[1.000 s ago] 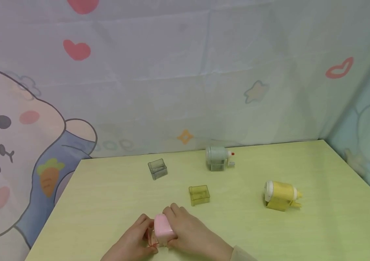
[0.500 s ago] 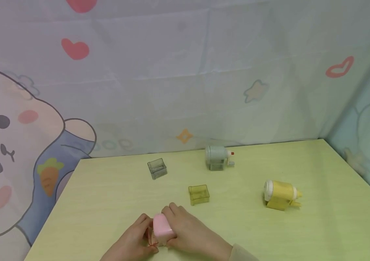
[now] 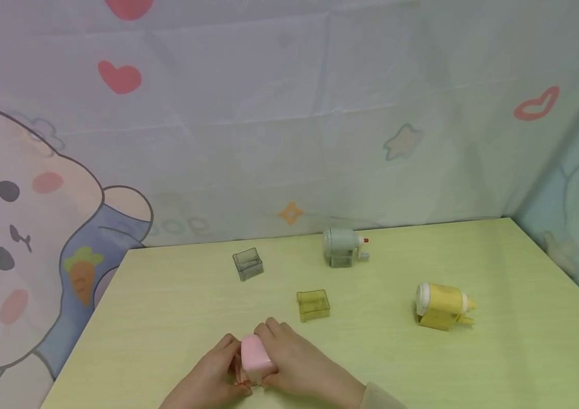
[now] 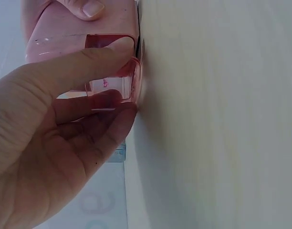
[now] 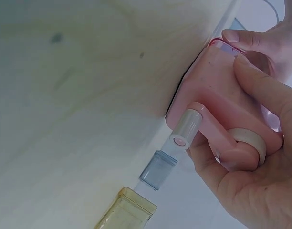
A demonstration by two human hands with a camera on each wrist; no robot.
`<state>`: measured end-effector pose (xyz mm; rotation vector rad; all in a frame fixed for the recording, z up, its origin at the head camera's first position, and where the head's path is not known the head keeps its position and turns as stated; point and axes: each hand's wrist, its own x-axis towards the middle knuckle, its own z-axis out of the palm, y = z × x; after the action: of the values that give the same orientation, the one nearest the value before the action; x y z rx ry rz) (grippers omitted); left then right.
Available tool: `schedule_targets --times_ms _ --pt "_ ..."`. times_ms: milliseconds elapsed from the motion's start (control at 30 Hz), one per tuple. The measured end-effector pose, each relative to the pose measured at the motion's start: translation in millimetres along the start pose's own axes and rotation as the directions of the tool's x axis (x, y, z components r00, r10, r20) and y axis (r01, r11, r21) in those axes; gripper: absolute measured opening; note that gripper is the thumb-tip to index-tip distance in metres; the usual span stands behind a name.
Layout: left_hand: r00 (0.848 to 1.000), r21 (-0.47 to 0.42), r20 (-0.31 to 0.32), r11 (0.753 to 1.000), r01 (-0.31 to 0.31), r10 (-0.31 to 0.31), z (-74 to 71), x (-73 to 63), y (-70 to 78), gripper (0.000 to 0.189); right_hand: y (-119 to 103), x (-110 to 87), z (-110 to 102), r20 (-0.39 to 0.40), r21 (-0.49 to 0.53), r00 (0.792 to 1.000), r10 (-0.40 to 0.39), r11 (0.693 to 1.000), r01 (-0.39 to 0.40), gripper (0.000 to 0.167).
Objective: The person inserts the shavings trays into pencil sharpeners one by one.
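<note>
A pink hand-crank pencil sharpener (image 3: 256, 353) stands at the table's near side, gripped around its body by my right hand (image 3: 302, 363). Its crank with a whitish knob (image 5: 188, 125) points away from the left hand in the right wrist view. My left hand (image 3: 208, 376) pinches a see-through reddish shavings drawer (image 4: 108, 86) between thumb and fingers. That drawer sits partly inside the opening at the sharpener's end, with its outer part sticking out. The fingers hide some of the drawer, and its far end is inside the body.
Farther back on the table (image 3: 167, 295) lie a see-through grey drawer (image 3: 248, 264) and a see-through yellow drawer (image 3: 313, 305). A grey-green sharpener (image 3: 340, 248) stands near the back edge, a yellow sharpener (image 3: 443, 305) to the right. A printed cloth (image 3: 248, 113) hangs behind.
My left hand has shifted slightly right toward the sharpener, and less of the reddish drawer shows between them. The right hand and the sharpener stay about where they were.
</note>
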<state>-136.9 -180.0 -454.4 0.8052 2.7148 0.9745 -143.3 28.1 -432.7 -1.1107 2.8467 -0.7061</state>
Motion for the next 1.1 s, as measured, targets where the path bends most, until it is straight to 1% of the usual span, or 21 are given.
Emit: schedule_targets --times_ms 167,233,400,600,667,767,900,1100 --pt "1.0 -0.008 -0.012 1.0 -0.012 0.012 2.4 2.4 2.0 0.034 -1 -0.6 -1 -0.001 -0.019 1.0 -0.008 1.0 0.008 0.064" --pt "1.0 -0.011 -0.013 1.0 -0.008 0.008 2.8 3.6 2.9 0.033 -2 -0.4 -2 0.003 -0.019 1.0 -0.004 1.0 0.004 0.063" --pt "1.0 -0.004 -0.009 1.0 0.007 -0.007 2.5 5.0 4.2 0.038 -1 -0.4 -1 0.001 -0.017 1.0 -0.004 1.0 0.004 0.063" --pt "1.0 0.012 -0.005 1.0 0.027 -0.027 5.2 6.8 3.7 0.052 -1 -0.5 1 -0.013 -0.014 1.0 -0.01 1.0 0.01 0.062" --pt "0.999 0.007 -0.001 0.999 0.037 -0.037 5.7 7.6 3.5 0.055 0 -0.3 1 -0.011 -0.006 1.0 -0.009 1.0 0.009 0.061" --pt "0.999 -0.011 0.008 0.999 0.042 -0.041 5.4 8.3 2.7 0.055 0 -0.2 1 -0.008 -0.002 1.0 -0.008 1.0 0.008 0.062" --pt "0.999 -0.023 0.026 0.999 0.033 -0.032 4.3 9.8 0.0 0.052 -1 -0.1 1 -0.007 -0.005 1.0 -0.004 1.0 0.004 0.062" --pt "0.999 -0.005 0.037 1.0 0.01 -0.01 3.9 13.1 -3.3 0.051 0 0.2 1 -0.008 0.0 1.0 -0.002 1.0 0.002 0.061"
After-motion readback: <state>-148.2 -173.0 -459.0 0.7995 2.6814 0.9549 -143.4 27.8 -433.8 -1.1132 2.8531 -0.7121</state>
